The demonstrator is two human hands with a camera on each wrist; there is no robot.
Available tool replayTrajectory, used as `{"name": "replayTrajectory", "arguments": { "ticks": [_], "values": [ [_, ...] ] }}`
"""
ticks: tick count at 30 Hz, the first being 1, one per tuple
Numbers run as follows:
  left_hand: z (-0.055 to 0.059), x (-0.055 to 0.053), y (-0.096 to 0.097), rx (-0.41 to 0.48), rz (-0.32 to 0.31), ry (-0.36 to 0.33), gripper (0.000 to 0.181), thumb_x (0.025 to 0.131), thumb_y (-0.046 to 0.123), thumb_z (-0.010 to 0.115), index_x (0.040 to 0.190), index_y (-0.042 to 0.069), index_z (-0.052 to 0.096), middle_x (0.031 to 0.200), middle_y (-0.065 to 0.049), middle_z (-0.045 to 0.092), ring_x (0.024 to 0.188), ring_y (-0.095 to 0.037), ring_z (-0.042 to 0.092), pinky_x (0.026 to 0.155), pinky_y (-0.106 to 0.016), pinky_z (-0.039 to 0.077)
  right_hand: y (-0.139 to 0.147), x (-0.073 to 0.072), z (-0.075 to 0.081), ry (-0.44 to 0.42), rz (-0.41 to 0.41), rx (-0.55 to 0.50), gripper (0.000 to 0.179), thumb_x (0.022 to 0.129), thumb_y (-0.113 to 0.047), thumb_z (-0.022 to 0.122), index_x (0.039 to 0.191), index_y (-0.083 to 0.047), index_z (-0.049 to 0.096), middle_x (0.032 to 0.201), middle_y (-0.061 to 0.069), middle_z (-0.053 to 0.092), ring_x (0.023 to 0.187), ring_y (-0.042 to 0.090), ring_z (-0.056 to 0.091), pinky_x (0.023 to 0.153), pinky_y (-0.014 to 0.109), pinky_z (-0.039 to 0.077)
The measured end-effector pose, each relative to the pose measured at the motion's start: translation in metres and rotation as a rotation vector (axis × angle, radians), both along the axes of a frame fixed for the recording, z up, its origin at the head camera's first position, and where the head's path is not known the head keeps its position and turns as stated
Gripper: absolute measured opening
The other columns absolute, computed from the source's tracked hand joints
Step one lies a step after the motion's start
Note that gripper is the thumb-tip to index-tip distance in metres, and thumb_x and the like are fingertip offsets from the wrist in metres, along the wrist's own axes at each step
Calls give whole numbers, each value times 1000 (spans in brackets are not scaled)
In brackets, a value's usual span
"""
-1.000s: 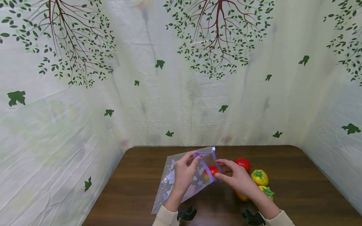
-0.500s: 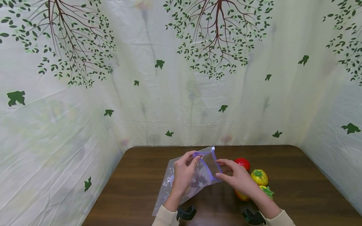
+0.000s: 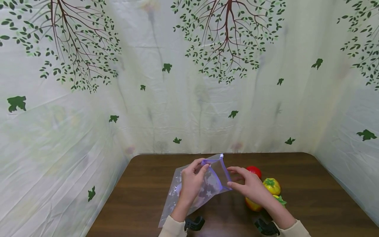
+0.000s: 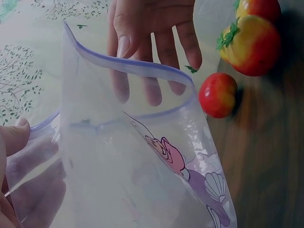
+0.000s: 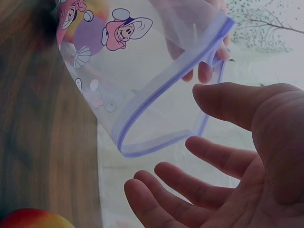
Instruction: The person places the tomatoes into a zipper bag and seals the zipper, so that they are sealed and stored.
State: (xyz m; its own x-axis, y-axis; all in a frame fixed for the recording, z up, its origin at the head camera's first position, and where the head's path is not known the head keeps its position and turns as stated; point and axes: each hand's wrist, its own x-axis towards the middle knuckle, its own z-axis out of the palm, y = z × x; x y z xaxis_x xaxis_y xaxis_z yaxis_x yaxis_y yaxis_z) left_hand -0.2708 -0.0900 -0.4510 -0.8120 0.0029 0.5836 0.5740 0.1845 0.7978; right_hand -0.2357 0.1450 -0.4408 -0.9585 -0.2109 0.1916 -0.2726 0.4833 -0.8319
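A clear plastic zip bag (image 3: 208, 192) with purple edging and printed cartoon figures has its mouth spread wide. My left hand (image 3: 191, 181) pinches the near side of that mouth between thumb and fingers. At the mouth's right side is my right hand (image 3: 250, 186), fingers spread and holding nothing, as the right wrist view also shows. Through the bag's film in that view shows a red-and-yellow round fruit (image 5: 92, 16); in the head view the left hand and the print hide it.
Right of the bag, on the dark wooden table (image 3: 142, 184), lie a red tomato-like fruit (image 3: 255, 171) and several yellow-orange ones with green leafy tops (image 3: 271, 186), partly behind the right hand and forearm. A leaf-printed white curtain (image 3: 201, 131) stands behind the table.
A red-and-yellow fruit visible in the bag's mouth one second ago has slipped deeper inside, out of head view. The right hand has shifted slightly right; the left keeps its pinch.
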Motion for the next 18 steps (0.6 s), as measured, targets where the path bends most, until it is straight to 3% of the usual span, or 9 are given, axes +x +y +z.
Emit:
{"name": "replayTrajectory", "arguments": {
  "ticks": [10,18],
  "values": [
    [1,0,-1,-13,-16,39,20,93,21,74,113,15,73,102,5,75,98,-14,72,84,-29,57,7,-2,0,-22,18,26,59,84,-41,82,136,-20,61,128,8,65,107,31,67,81,39,59],
    [3,1,-1,-34,-17,14,22,94,24,74,115,16,72,105,5,75,101,-13,71,86,-28,56,13,-4,0,-9,26,68,55,85,-34,82,135,-22,62,129,2,64,110,32,65,87,45,57]
  ]
}}
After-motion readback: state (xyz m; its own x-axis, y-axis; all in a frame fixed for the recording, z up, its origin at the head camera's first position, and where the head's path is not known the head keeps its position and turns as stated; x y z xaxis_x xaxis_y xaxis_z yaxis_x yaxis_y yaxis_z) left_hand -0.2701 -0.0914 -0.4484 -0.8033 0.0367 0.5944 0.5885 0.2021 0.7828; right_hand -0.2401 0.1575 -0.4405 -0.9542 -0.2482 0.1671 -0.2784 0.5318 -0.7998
